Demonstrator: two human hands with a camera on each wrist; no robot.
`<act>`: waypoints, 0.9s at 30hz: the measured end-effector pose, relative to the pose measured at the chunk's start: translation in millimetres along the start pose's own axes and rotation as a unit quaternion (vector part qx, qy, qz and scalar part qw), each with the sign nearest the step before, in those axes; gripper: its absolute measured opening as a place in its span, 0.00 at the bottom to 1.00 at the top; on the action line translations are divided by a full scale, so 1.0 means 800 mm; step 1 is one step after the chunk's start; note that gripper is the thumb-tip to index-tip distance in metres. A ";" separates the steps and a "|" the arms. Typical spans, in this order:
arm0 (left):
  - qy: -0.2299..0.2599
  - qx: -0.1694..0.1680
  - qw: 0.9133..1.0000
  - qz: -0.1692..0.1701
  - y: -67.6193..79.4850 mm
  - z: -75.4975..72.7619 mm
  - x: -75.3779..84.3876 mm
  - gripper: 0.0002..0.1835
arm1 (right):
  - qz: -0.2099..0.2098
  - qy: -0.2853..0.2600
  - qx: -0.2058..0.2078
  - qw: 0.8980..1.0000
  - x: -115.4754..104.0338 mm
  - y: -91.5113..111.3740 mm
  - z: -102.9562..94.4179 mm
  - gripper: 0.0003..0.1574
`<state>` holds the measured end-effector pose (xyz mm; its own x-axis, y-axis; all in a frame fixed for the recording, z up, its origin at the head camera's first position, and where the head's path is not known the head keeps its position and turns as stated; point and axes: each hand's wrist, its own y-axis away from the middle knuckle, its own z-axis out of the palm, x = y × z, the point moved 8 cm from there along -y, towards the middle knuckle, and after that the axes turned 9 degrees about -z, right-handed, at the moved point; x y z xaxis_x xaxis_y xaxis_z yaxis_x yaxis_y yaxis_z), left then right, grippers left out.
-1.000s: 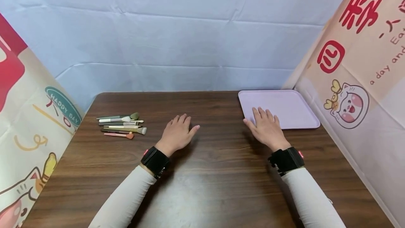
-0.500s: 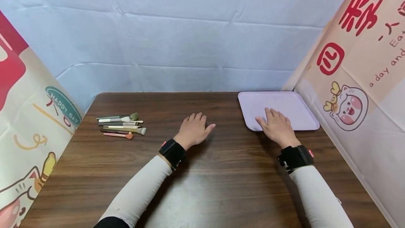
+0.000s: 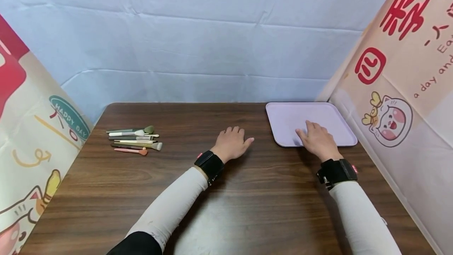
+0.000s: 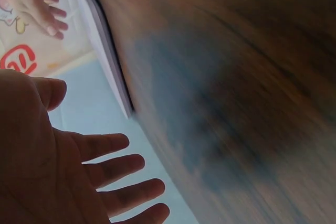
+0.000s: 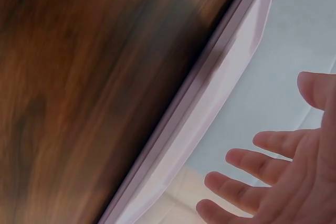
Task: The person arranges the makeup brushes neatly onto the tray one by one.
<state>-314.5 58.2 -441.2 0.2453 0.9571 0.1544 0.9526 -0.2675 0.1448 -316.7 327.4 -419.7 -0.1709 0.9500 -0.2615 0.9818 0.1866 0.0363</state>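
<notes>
My left hand (image 3: pixel 231 143) hovers over the middle of the brown table (image 3: pixel 247 200), palm down with its fingers spread and nothing in it. To its right, my right hand (image 3: pixel 319 141) overlaps the near edge of a shallow lilac tray (image 3: pixel 293 117), fingers extended and holding nothing. In the right wrist view a gap shows between the fingers (image 5: pixel 247 163) and the raised rim of the tray (image 5: pixel 194 114). Several makeup brushes (image 3: pixel 134 137) lie side by side at the table's left, with handles in green, white and pink; both hands are well apart from them.
A pale blue cloth (image 3: pixel 198 50) hangs behind the table's back edge. Printed cartoon sheets stand along the left side (image 3: pixel 35 141) and the right side (image 3: pixel 393 89), the right one close to the tray.
Both hands have moved to the right, the left one farther. The right hand now lies more over the tray's front middle. The brushes stay where they were.
</notes>
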 end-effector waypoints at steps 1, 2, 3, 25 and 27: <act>0.001 -0.001 1.000 0.000 -0.002 0.000 0.003 0.37 | 0.002 -0.001 -0.001 1.000 0.003 0.000 -0.002 0.51; 0.001 -0.002 1.000 0.001 -0.004 0.001 0.007 0.37 | 0.005 -0.002 -0.001 1.000 0.007 0.000 -0.003 0.51; 0.000 -0.002 1.000 0.002 -0.006 0.001 0.010 0.37 | 0.008 -0.002 -0.003 1.000 0.011 0.001 -0.004 0.51; -0.011 -0.026 1.000 0.005 -0.045 0.008 0.079 0.34 | 0.065 -0.008 -0.006 0.998 0.108 0.005 -0.024 0.48; -0.015 -0.022 1.000 0.002 -0.049 0.010 0.085 0.34 | 0.067 -0.011 -0.006 0.998 0.118 0.004 -0.025 0.47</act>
<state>-333.6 134.4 -444.1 0.2556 0.9584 0.1267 0.9428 -0.2761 0.1865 -331.4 422.6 -425.1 -0.0358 0.9612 -0.2737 0.9946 0.0611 0.0842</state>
